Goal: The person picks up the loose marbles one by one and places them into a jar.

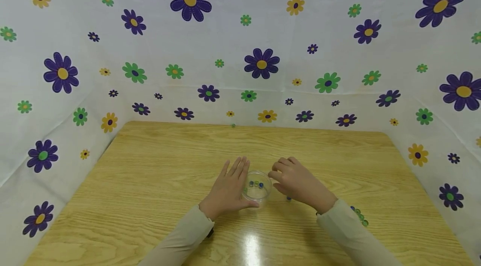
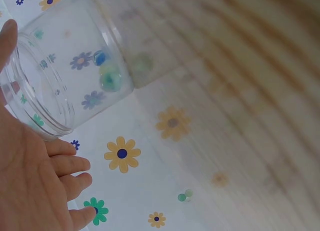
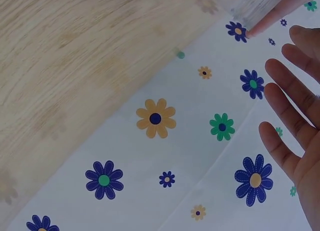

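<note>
A clear, open-topped jar stands on the table with blue and green glass marbles at its bottom. My left hand holds the jar's left side, thumb bent round the near side and the other fingers fairly straight. In the left wrist view, the jar lies against the palm and thumb. At the jar's right rim is my right hand, its fingers loosely bent. The right wrist view shows no marble in the right hand. A blue marble lies just below that hand.
Several green and blue marbles lie in a row beside the right forearm, partly hidden by the sleeve. One green marble sits at the table's far edge. A white flowered cloth hangs around the wooden table.
</note>
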`<state>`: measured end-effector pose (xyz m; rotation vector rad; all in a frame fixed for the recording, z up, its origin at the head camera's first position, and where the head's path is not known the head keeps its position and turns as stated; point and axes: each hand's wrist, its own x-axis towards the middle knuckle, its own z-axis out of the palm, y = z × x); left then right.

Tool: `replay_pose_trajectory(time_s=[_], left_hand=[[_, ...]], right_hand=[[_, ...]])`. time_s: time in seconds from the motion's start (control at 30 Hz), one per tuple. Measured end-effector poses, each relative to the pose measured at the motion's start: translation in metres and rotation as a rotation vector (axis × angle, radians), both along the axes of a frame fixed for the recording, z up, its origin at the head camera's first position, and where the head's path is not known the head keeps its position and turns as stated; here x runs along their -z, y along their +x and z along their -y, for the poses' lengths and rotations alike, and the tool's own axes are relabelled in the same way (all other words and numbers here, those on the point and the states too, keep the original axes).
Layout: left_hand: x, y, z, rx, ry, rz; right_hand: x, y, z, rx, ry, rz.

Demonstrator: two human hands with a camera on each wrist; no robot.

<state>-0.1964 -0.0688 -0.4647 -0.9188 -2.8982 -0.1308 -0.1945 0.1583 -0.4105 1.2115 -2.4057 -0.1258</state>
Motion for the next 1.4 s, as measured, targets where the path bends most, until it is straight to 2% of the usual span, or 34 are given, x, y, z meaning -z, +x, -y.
replay_pose_trajectory(time_s=[0.43, 0.6, 0.87, 1.07, 1.4], left_hand=[[0.000, 0.000, 0.000, 0.014, 0.019, -0.001], [0.001, 0.000, 0.000, 0.015, 0.010, -0.003], [-0.001, 0.001, 0.000, 0.012, -0.006, -0.003], [-0.001, 0.001, 0.000, 0.011, 0.000, 0.000], [-0.004, 0.002, 0.000, 0.021, 0.014, 0.009]], right_hand=[[0.002, 0.004, -0.018, 0.030, -0.035, 0.104], [0.005, 0.005, -0.026, 0.069, -0.002, 0.184], [0.015, 0.007, -0.031, 0.110, 0.048, 0.262], [0.026, 0.007, -0.032, 0.100, 0.062, 0.281], [0.040, 0.005, -0.035, 0.102, 0.103, 0.241]])
